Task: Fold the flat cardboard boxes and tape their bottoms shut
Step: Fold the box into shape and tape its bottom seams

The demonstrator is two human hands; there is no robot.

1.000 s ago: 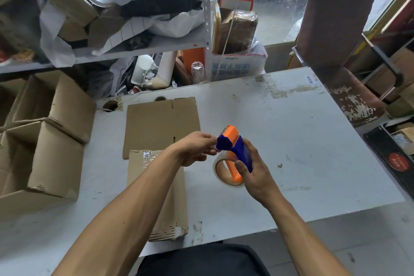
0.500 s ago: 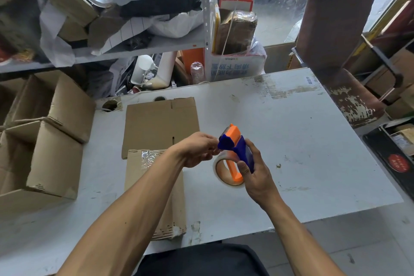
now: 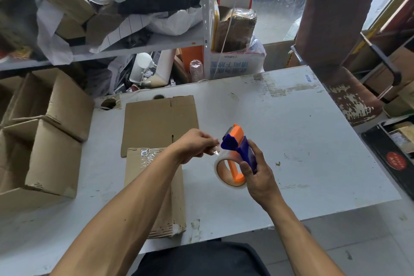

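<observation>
Cardboard is not all done: one taped box [image 3: 154, 188] lies left of the tape dispenser [image 3: 238, 154], a flat box [image 3: 160, 123] behind it waits. Right hand [image 3: 257, 177] grips the dispenser; left hand [image 3: 192, 148] pinches the tape end [image 3: 215, 146].

Your right hand [image 3: 259, 177] grips the blue-and-orange tape dispenser [image 3: 238, 148] above the white table [image 3: 302, 132], clear roll [image 3: 226, 175] hanging under it. Your left hand [image 3: 192, 148] pinches the loose tape end [image 3: 215, 149] right at the blade. A taped box [image 3: 156, 186] sits under your left forearm, a flat cardboard sheet [image 3: 160, 122] just behind it, and folded boxes [image 3: 44, 136] stand at the left.
</observation>
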